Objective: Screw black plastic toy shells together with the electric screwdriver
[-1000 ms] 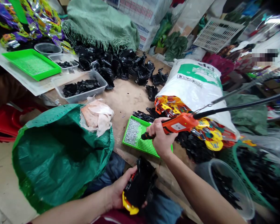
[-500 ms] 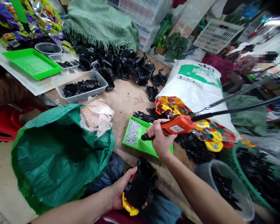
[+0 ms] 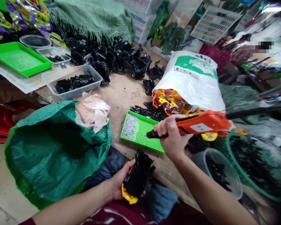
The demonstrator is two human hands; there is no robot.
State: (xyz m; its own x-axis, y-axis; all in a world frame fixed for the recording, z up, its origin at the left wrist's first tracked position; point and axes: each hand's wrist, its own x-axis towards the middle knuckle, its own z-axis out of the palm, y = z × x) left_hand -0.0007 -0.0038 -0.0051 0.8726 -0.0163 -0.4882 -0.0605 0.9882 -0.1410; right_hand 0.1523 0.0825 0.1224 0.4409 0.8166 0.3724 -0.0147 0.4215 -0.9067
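Near my lap, my left hand (image 3: 120, 181) is closed around a black plastic part (image 3: 138, 175) with a yellow piece at its lower end and a bit of orange along its side. My right hand (image 3: 174, 137) grips an orange electric screwdriver (image 3: 206, 123), its black nose pointing left and its cord running off to the right. The screwdriver's tip hangs over a green perforated tray (image 3: 146, 137), where small silvery screws (image 3: 130, 126) are heaped at the left end.
Left of my lap gapes a green sack (image 3: 56, 162) with crumpled paper (image 3: 93, 111) on its rim. A white sack (image 3: 189, 75) spills orange and yellow parts. Black parts (image 3: 121, 59) lie behind; a clear tub (image 3: 72, 82), round bucket (image 3: 217, 175) and green basket (image 3: 255, 165) hold more.
My right hand and the screwdriver have moved right and nearer to me, the tool now appearing larger. My left hand still holds the black part. The whole view has shifted slightly.
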